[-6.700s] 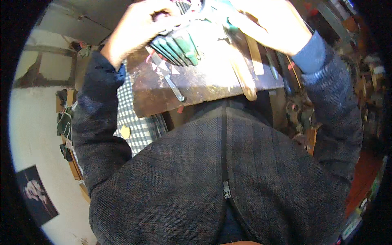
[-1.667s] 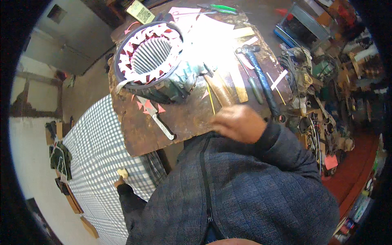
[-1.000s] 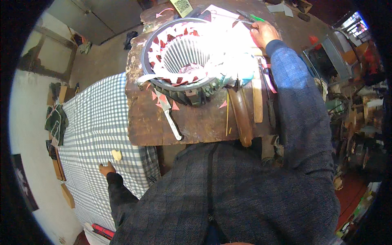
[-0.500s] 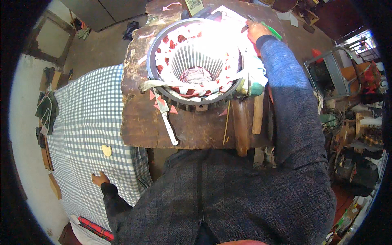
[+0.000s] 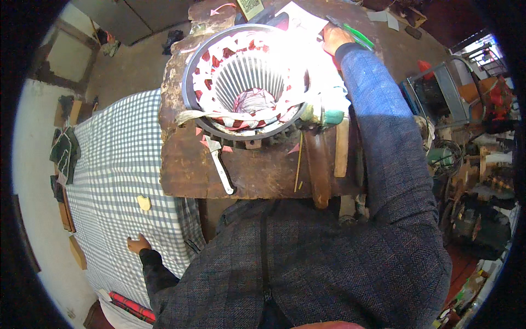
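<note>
A round motor stator (image 5: 249, 82) with a ribbed inner wall, white lacing and dark red windings stands on the worn wooden table. Strong glare washes out its right side. Beyond that side, my right hand (image 5: 335, 39) reaches to the table's far right, next to a green strip-like object (image 5: 359, 35) and a white paper (image 5: 302, 19). Its fingers are partly lost in glare, so what they hold cannot be made out. My left hand (image 5: 138, 244) hangs low over the checked cloth (image 5: 118, 164), fingers partly spread, holding nothing visible.
A white-handled knife (image 5: 221, 172) lies in front of the stator. Right of it are a thin stick (image 5: 298, 164), a brown rounded wooden tool (image 5: 316, 170) and a flat wooden piece (image 5: 341, 148). A yellow piece (image 5: 143, 203) rests on the cloth. A metal-framed chair (image 5: 441, 88) stands right.
The view has shifted, so the stator and table things appear farther left. My right hand has also moved a little left and up in the picture. My left hand stays over the cloth.
</note>
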The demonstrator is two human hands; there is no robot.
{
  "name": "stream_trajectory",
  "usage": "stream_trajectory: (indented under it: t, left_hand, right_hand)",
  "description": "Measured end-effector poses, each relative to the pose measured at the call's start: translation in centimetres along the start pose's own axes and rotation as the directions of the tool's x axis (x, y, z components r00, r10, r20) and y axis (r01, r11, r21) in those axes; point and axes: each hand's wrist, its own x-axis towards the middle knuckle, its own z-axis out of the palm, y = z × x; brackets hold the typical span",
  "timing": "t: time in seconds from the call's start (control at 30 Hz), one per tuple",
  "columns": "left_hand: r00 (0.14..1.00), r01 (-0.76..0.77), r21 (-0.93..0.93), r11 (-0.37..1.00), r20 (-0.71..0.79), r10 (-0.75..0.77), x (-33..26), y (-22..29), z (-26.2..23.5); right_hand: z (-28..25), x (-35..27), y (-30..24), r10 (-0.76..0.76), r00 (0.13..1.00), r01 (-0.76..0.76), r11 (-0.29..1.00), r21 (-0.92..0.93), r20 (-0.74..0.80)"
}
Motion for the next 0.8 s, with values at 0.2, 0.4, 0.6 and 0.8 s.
stream_trajectory:
  t: [0.2,0.4,0.6,0.8]
  left_hand:
    - [0.993,-0.117,0.041,0.992,-0.027,0.118,0.2,1.4,-0.4]
    - [0.994,-0.087,-0.173,0.981,-0.083,0.074,0.1,-0.5,0.1]
    - [0.967,-0.219,-0.303,0.928,-0.191,0.166,1.7,0.9,-2.6]
    - [0.887,-0.444,-0.705,0.553,-0.257,0.384,-0.9,18.0,-13.8]
  right_hand:
    - [0.1,-1.7,1.5,0.01,0.998,-0.012,0.999,0.049,0.057]
    - [-1.3,-5.1,2.2,0.001,0.994,-0.002,1.0,0.006,0.114]
    - [-4.9,-8.0,3.5,-0.064,0.995,0.078,0.977,0.199,-0.078]
    - [-9.8,-11.7,4.8,-0.034,0.964,0.132,0.922,0.363,-0.265]
